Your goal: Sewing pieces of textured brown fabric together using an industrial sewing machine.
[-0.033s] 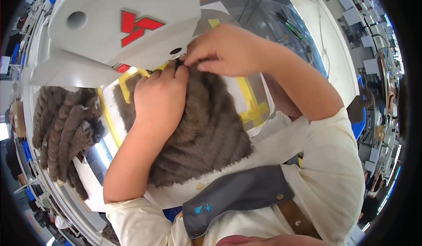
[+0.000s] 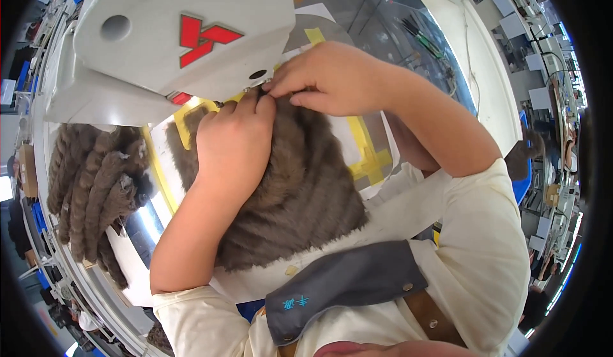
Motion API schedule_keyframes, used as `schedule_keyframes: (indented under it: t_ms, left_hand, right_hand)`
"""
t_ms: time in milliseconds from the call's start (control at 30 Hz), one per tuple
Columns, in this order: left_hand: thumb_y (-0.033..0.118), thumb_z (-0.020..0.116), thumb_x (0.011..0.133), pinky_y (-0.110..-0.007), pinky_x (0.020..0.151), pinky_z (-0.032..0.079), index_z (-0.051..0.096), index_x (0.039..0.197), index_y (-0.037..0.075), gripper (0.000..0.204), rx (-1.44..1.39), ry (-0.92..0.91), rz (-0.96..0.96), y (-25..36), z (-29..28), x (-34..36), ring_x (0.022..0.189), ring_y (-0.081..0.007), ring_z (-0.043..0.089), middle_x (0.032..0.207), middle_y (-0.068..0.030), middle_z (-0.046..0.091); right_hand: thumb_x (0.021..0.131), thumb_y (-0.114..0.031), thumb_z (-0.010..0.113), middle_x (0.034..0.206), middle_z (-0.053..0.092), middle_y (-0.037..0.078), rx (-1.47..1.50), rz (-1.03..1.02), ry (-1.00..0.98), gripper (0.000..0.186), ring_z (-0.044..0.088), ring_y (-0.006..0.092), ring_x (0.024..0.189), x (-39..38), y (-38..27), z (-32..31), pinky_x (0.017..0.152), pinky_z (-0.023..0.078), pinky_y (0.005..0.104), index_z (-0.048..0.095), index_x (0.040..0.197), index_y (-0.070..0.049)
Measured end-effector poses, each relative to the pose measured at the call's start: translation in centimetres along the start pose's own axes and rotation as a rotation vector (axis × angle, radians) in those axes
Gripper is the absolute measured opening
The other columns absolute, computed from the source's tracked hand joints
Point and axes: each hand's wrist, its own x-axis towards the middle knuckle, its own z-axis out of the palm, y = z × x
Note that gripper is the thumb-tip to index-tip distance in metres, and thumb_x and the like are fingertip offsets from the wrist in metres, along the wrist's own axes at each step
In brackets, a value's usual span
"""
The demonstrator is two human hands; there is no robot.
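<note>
A brown fur piece (image 2: pixel 300 210) with a ribbed pile lies spread in front of the large white sewing machine head (image 2: pixel 147 44). My left hand (image 2: pixel 235 143) rests on top of the fur, its fingers curled into the pile just below the machine. Close to those fingertips, my right hand (image 2: pixel 319 79) has its fingers bent together at the fur's upper edge; its thumb sits slightly lower. The machine head and my fingers hide the exact spot where the edge is gripped.
Several brown fur strips (image 2: pixel 96 185) are heaped at the left. Yellow tape (image 2: pixel 367 153) marks the white work surface beside the fur. Dark tools with green handles (image 2: pixel 418 38) lie on the glassy surface beyond my right arm. A pale ledge (image 2: pixel 479 57) runs along the right.
My right hand has shifted very slightly down. Both hands stay at the fur's edge by the machine, and the fur has not visibly moved.
</note>
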Motion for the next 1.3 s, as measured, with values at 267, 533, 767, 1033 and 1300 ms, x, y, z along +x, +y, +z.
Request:
schedule_keyframes:
  t_ms: [267, 533, 767, 1033, 1300]
  left_hand:
    - [0.011, 0.065, 0.079, -0.036, 0.062, 0.052, 0.060, 0.085, 0.011, 0.008, -0.021, -0.055, -0.009, -0.1, -0.1, 0.0, 0.075, -0.0215, 0.069, 0.089, -0.0042, 0.067]
    - [0.009, 0.064, 0.077, -0.035, 0.064, 0.053, 0.060, 0.084, 0.009, 0.008, -0.025, -0.059, 0.013, -0.2, -0.3, 0.2, 0.079, -0.0226, 0.069, 0.094, -0.0060, 0.069]
    - [0.009, 0.063, 0.077, -0.036, 0.066, 0.054, 0.063, 0.087, 0.007, 0.010, -0.034, -0.025, 0.024, -0.2, -0.2, 0.2, 0.079, -0.0234, 0.069, 0.095, -0.0064, 0.068]
    - [0.008, 0.063, 0.078, -0.036, 0.066, 0.054, 0.066, 0.092, 0.006, 0.015, -0.031, -0.081, 0.012, 0.0, -0.2, 0.0, 0.079, -0.0239, 0.069, 0.097, -0.0067, 0.068]
    - [0.008, 0.064, 0.080, -0.036, 0.071, 0.056, 0.067, 0.101, 0.005, 0.022, -0.002, -0.082, 0.040, -0.1, -0.2, 0.1, 0.084, -0.0240, 0.071, 0.108, -0.0082, 0.070]
  right_hand:
    - [0.085, -0.008, 0.060, 0.118, 0.075, 0.004, -0.163, 0.075, 0.038, 0.035, 0.071, 0.0306, 0.104, -0.2, -0.4, 1.3, 0.087, 0.057, 0.0430, 0.077, 0.115, -0.013]
    - [0.082, -0.008, 0.061, 0.111, 0.076, -0.001, -0.382, 0.136, -0.031, 0.032, 0.072, 0.0264, 0.095, 0.2, -1.2, 1.5, 0.074, 0.059, 0.0426, 0.078, 0.108, -0.016]
    - [0.082, -0.008, 0.061, 0.106, 0.076, -0.001, -0.367, 0.147, -0.020, 0.026, 0.073, 0.0258, 0.095, 0.5, -1.4, 1.7, 0.074, 0.059, 0.0418, 0.077, 0.102, -0.014]
    - [0.082, -0.008, 0.060, 0.106, 0.077, -0.001, -0.361, 0.197, -0.078, 0.025, 0.073, 0.0256, 0.096, 0.6, -1.1, 1.6, 0.074, 0.059, 0.0414, 0.078, 0.100, -0.012]
    - [0.085, -0.011, 0.060, 0.089, 0.076, 0.009, -0.272, 0.010, 0.105, 0.018, 0.073, 0.0328, 0.086, -0.1, 0.9, 2.0, 0.073, 0.058, 0.0466, 0.076, 0.090, -0.010]
